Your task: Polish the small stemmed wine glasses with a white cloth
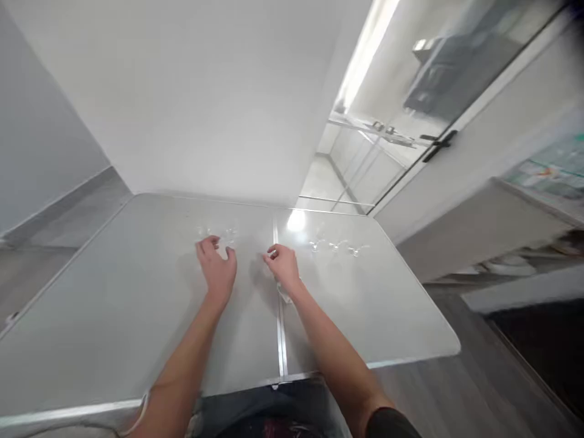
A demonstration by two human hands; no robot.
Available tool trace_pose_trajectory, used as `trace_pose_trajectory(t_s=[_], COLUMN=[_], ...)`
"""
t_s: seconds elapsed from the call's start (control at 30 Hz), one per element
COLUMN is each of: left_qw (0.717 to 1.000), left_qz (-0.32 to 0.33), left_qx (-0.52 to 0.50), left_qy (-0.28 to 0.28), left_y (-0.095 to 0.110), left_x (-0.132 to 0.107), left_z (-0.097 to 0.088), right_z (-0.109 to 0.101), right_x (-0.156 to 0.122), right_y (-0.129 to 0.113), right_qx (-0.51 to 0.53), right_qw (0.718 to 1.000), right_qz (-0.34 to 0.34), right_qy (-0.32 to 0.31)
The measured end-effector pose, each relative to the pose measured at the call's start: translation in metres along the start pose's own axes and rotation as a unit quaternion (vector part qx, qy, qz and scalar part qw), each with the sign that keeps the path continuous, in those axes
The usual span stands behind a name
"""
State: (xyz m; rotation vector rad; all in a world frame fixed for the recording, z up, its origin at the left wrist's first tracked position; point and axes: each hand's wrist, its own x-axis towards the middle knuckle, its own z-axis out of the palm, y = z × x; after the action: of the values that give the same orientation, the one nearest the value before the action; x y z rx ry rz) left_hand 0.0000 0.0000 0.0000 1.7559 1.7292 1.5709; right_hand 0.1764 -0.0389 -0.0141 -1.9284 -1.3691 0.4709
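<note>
Both of my hands rest on a white folding table point(137, 316). My left hand point(217, 267) has its fingers curled round a small clear object point(227, 238), possibly a glass, which is blurred. My right hand point(283, 266) is closed in a loose pinch near the table's centre seam point(279, 328); something pale shows under its wrist, too blurred to name. Several small clear pieces point(337, 246) lie on the table to the right of my right hand.
A white wall stands right behind the table. A glass door with a black handle point(437, 146) is at the right. Grey floor lies on both sides, and a low white ledge point(502, 225) stands at the far right.
</note>
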Motion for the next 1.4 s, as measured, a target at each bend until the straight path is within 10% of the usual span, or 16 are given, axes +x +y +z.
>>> trace_pose_trajectory(t_s=[0.23, 0.47, 0.73, 0.9, 1.07, 1.23, 1.4], left_qw=[0.926, 0.902, 0.884, 0.882, 0.904, 0.952, 0.972], left_qz=[0.006, -0.055, -0.085, -0.094, -0.092, -0.135, -0.142], left_qx=[-0.165, -0.158, -0.249, -0.295, -0.289, -0.215, -0.152], left_qy=[-0.340, -0.399, -0.385, -0.356, -0.303, -0.174, -0.112], left_y=[0.062, 0.110, 0.137, 0.135, 0.096, 0.035, -0.011], left_x=[-0.064, -0.084, -0.092, -0.090, -0.069, -0.038, -0.009], left_z=[0.107, 0.203, 0.234, 0.198, 0.103, 0.010, -0.030], right_z=[-0.119, -0.154, -0.159, -0.157, -0.137, -0.087, -0.016], right_x=[0.003, 0.046, 0.078, 0.072, 0.055, 0.023, 0.003], right_y=[0.122, 0.179, 0.182, 0.185, 0.164, 0.078, -0.012], right_qx=[-0.054, 0.060, 0.059, 0.119, 0.168, 0.224, 0.203], right_qw=[0.971, 0.947, 0.951, 0.955, 0.955, 0.969, 0.978], right_qz=[0.198, 0.246, 0.204, 0.162, 0.123, 0.085, 0.021], right_qy=[0.122, 0.197, 0.225, 0.217, 0.213, 0.065, -0.041])
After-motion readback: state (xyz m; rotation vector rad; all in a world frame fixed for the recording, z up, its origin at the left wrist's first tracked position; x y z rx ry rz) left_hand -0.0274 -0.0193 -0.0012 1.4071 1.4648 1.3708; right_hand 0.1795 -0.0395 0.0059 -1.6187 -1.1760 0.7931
